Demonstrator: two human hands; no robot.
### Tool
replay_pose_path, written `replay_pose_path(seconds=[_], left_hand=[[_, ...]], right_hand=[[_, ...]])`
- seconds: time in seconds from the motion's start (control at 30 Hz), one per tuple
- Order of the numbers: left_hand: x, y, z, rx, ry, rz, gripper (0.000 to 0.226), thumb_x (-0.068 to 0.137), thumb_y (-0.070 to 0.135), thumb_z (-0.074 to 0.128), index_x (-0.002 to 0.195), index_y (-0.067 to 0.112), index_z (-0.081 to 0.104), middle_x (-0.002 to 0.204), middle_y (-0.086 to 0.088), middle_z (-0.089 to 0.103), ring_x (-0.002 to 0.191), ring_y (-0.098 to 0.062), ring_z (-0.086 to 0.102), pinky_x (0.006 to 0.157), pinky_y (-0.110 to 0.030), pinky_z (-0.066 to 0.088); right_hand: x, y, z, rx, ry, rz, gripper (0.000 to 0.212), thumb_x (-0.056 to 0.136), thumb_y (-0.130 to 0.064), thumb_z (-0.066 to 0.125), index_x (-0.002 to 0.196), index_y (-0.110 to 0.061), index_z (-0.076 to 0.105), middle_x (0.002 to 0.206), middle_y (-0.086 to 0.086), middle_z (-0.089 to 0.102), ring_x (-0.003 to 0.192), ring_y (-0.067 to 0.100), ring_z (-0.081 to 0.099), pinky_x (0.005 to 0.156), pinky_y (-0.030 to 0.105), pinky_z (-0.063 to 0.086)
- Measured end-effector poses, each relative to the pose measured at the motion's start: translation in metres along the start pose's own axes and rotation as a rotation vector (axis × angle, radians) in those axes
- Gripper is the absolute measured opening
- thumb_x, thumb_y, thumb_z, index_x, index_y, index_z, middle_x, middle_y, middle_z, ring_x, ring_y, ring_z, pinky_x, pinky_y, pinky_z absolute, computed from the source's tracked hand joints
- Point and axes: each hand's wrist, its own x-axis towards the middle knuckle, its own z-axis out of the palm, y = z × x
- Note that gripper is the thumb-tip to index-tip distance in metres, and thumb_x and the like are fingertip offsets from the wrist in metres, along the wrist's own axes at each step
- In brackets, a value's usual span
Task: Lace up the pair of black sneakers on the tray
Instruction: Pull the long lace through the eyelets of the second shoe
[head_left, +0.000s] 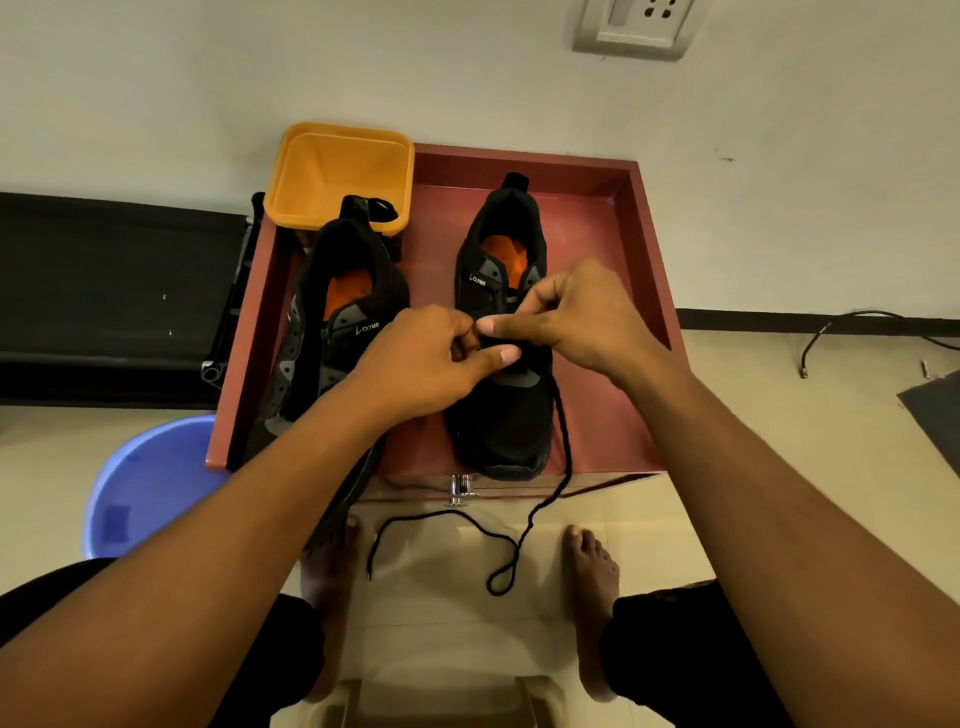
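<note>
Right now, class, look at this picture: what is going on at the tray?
A person is lacing one black sneaker on the red tray. The left hand and right hand both pinch the lace over its eyelets. The lace's loose end trails off the tray's front edge toward the floor. The other sneaker lies beside it, neither hand on it.

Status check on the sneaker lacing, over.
Left grip, right grip pinching lace over right-side sneaker. Lace tail hangs off tray front. Left-side sneaker not in hand. Nothing in the way.
</note>
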Motion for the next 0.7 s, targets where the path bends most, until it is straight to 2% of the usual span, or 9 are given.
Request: replay_pose_path(seconds=[0.1,0.23,0.37,0.47,0.53,0.6,0.67,0.7], left_hand=[[0.002,-0.005,0.003,0.016,0.003,0.054,0.019,0.095,0.035,0.07,0.08,0.025,0.066,0.071,0.002,0.067,0.065,-0.016,0.064,0.069,-0.049,0.057],[-0.001,-0.009,0.001,-0.134,-0.014,0.032,0.025,0.095,0.019,0.071,0.07,0.019,0.066,0.063,0.0,0.066,0.062,-0.017,0.068,0.069,-0.046,0.06],[-0.007,-0.007,-0.012,-0.254,-0.296,0.022,0.026,0.095,0.013,0.071,0.07,0.007,0.067,0.071,-0.012,0.071,0.064,-0.018,0.067,0.07,-0.029,0.055],[-0.011,-0.008,-0.021,-0.248,-0.416,-0.002,0.027,0.096,0.015,0.07,0.071,0.009,0.067,0.071,-0.007,0.07,0.068,-0.017,0.067,0.077,-0.034,0.056],[-0.011,-0.007,-0.022,-0.204,-0.418,-0.052,0.026,0.096,0.018,0.07,0.072,0.008,0.07,0.07,-0.005,0.072,0.07,-0.016,0.071,0.076,-0.037,0.058],[-0.008,-0.001,-0.017,-0.032,-0.347,-0.055,0.032,0.095,0.032,0.07,0.071,0.011,0.071,0.069,-0.003,0.072,0.069,-0.017,0.072,0.069,-0.039,0.057],[-0.007,0.006,-0.01,0.222,-0.224,-0.013,0.049,0.092,0.058,0.065,0.068,0.015,0.069,0.064,-0.004,0.067,0.063,-0.02,0.065,0.059,-0.038,0.05],[-0.007,0.007,-0.007,0.316,-0.155,0.007,0.054,0.091,0.064,0.062,0.066,0.016,0.066,0.062,-0.004,0.063,0.06,-0.021,0.062,0.055,-0.036,0.046]], right_hand=[[0.001,0.001,0.003,-0.068,-0.003,-0.001,0.032,0.073,-0.048,0.091,0.067,-0.019,0.078,0.062,-0.005,0.071,0.064,0.013,0.069,0.065,0.045,0.059],[0.0,0.005,0.006,-0.075,0.03,0.026,0.024,0.075,-0.04,0.092,0.067,-0.022,0.078,0.064,-0.008,0.071,0.064,0.009,0.07,0.069,0.046,0.062],[-0.001,0.001,0.015,-0.147,0.091,0.043,0.029,0.076,-0.042,0.091,0.063,-0.023,0.074,0.06,-0.008,0.068,0.056,0.007,0.065,0.057,0.035,0.058],[-0.003,0.0,0.015,-0.184,0.097,0.055,0.031,0.078,-0.044,0.09,0.064,-0.023,0.073,0.057,-0.009,0.065,0.05,0.004,0.06,0.052,0.029,0.051],[-0.004,-0.002,0.015,-0.189,0.079,0.04,0.031,0.078,-0.046,0.089,0.064,-0.024,0.073,0.058,-0.01,0.065,0.051,0.004,0.061,0.053,0.027,0.051],[-0.005,-0.003,0.014,-0.191,0.075,0.024,0.032,0.078,-0.049,0.088,0.065,-0.023,0.074,0.062,-0.008,0.067,0.056,0.005,0.064,0.054,0.027,0.053],[-0.007,-0.005,0.014,-0.224,0.061,0.008,0.031,0.078,-0.049,0.088,0.065,-0.023,0.076,0.064,-0.006,0.069,0.059,0.006,0.067,0.056,0.029,0.056],[-0.009,-0.005,0.014,-0.225,0.05,0.009,0.03,0.079,-0.047,0.088,0.065,-0.023,0.076,0.064,-0.006,0.07,0.059,0.006,0.067,0.056,0.029,0.057]])
